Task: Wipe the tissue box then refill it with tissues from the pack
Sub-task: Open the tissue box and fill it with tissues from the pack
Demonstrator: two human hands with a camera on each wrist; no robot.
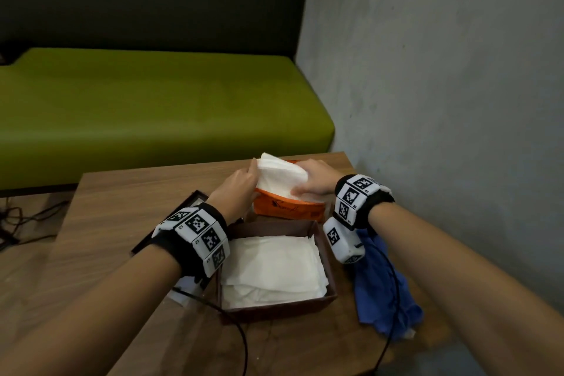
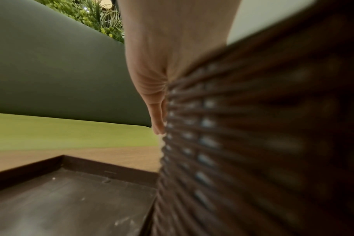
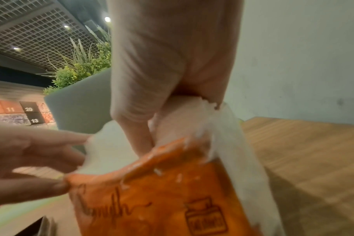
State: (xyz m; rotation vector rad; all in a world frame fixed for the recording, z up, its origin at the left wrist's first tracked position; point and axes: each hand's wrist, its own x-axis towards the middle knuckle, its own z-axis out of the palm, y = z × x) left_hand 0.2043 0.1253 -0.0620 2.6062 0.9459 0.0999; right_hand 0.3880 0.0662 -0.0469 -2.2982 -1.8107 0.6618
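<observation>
An orange tissue pack lies on the table behind the open brown tissue box. A white tissue stack sticks halfway out of the pack's top. My left hand pinches the stack's left end and my right hand grips its right side. The right wrist view shows my right hand curled round the tissues above the orange pack, with left fingers at the pack's edge. White tissues lie flat inside the box.
A blue cloth lies crumpled right of the box, under my right wrist. The box's dark lid sits left of it, beneath my left wrist; its inside faces up. A green bench stands behind the table, a grey wall to the right.
</observation>
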